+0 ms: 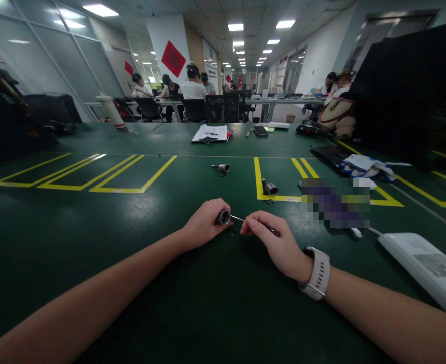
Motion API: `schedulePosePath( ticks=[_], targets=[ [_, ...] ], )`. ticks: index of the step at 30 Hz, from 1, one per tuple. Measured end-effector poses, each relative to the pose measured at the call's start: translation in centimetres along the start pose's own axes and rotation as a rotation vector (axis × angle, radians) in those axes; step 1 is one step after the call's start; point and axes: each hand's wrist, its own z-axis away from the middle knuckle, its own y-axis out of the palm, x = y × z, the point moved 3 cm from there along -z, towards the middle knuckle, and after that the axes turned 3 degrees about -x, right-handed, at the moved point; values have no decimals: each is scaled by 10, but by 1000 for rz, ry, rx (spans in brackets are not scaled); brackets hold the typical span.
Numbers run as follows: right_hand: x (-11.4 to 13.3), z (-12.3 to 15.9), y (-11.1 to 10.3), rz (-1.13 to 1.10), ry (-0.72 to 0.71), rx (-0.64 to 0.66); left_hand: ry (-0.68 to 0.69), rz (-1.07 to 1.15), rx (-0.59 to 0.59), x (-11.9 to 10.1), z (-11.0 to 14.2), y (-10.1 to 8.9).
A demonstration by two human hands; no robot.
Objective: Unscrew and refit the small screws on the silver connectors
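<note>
My left hand [207, 222] is closed round a dark hollow metal cylinder [223, 218], its open end facing right. My right hand [270, 235] grips a thin screwdriver [237, 218] whose handle is mostly hidden in the palm. The slim shaft points left to the mouth of the cylinder; whether the tip touches inside cannot be made out. Just below, several tiny nut-like rings [231, 234] lie on the green table [162, 303]. Two similar metal cylinders stay apart from my hands, one [224, 168] farther back and another [271, 188] by the yellow tape, with small dark pieces [271, 201] beside it.
A white box-shaped device [427, 268] with a cable lies at the right, near a pixelated purple item [334, 205]. Behind are a cloth glove [370, 167], a clipboard with paper [210, 133] and a phone [261, 131]. People sit at far desks.
</note>
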Motion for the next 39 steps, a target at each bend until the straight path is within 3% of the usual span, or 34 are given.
schedulePosePath(
  ticks=[3, 6, 12, 18, 23, 26, 28, 35, 39],
  targets=[
    [5, 3, 3, 134, -55, 16, 35, -58, 14, -3, 1, 0],
    [3, 2, 4, 123, -51, 27, 83, -91, 25, -6, 3, -1],
    [-14, -5, 2, -357, 231, 4, 84, -57, 28, -7, 4, -2],
    [-22, -7, 3, -548, 280, -16, 37, -4, -25, -2, 3, -2],
    [-10, -2, 0, -292, 145, -59, 53, -37, -39, -1, 4, -2],
    [0, 1, 1, -54, 72, -28, 74, -92, -17, -3, 5, -1],
    [2, 2, 3, -11, 64, 3, 80, -127, -5, -5, 5, -1],
    [-21, -6, 3, -484, 277, -16, 88, -117, -11, -4, 5, -1],
    [-25, -9, 2, -608, 347, 11, 97, -96, 4, -4, 4, -1]
  ],
)
